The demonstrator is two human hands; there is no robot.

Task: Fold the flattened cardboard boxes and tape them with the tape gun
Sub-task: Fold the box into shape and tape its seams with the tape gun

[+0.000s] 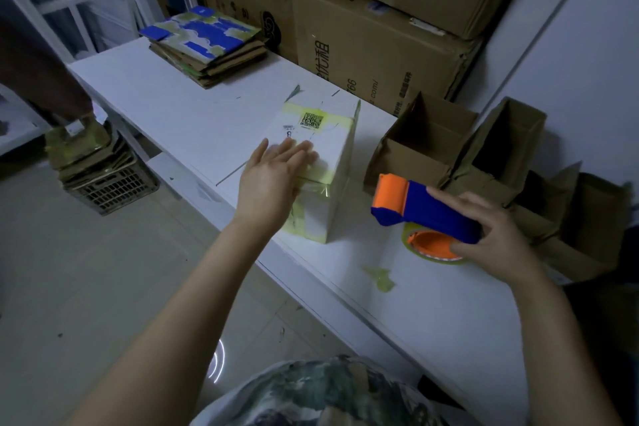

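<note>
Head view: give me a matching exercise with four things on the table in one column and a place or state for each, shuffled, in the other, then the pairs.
Things
1. tape gun
2. white box
3. stack of flattened cardboard
4. brown boxes

Place or state
A. at the far end of the table, blue patches on top
B. gripped by the right hand
C. standing at the right, tops open
D. under the straight fingers of the left hand

Pairs: 1-B, 2-D, 3-A, 4-C
</note>
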